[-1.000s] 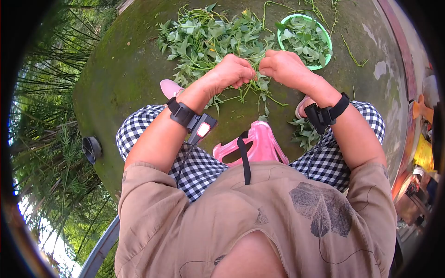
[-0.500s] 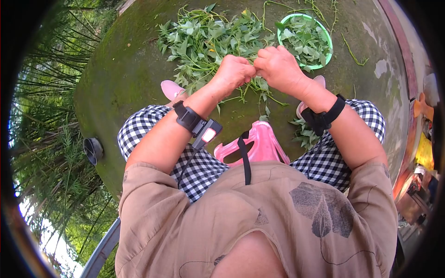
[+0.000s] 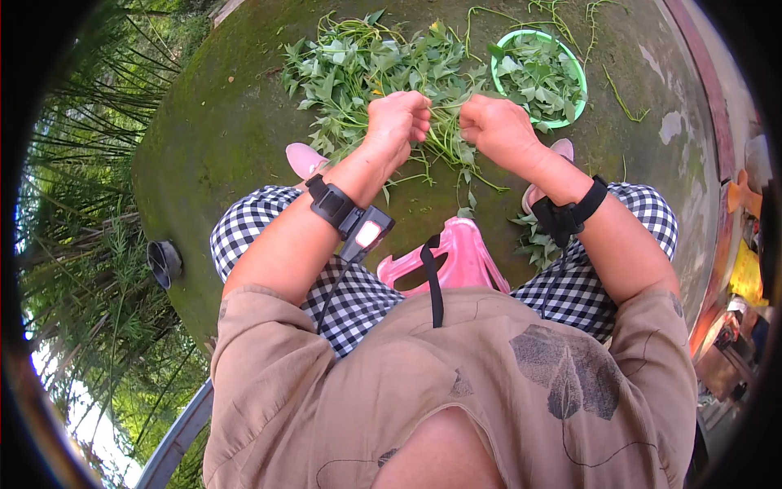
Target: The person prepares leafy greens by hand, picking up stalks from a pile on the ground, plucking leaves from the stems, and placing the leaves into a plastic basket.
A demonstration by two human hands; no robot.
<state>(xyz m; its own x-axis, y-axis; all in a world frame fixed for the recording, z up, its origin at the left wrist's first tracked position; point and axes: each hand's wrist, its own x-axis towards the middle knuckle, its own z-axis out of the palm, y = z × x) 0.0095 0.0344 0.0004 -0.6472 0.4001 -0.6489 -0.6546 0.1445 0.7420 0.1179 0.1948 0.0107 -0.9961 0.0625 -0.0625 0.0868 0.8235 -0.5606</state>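
Note:
My left hand (image 3: 397, 122) is closed, its fingers curled and pinching a thin green stem (image 3: 444, 107) that stretches toward the other hand. Facing it across a small gap, my right hand (image 3: 498, 129) has its fingers pressed together at the stem's other end; the exact grip is partly hidden. Beneath and beyond both hands lies a heap of leafy green vines (image 3: 350, 65), stems pointing toward me. A light green basket (image 3: 583, 91) holding picked leaves (image 3: 538, 77) stands just beyond my right hand.
Several bare stems (image 3: 623, 94) lie around the basket on the mossy ground (image 3: 212, 122). A pink plastic stool (image 3: 466, 248) is between my knees, with more leaves (image 3: 538, 244) by my right foot. A dark round container (image 3: 164, 265) sits at the left edge near bushes.
My hands have moved apart from touching each other, the left one going left, and a thin stem now shows between them. The view has shifted slightly.

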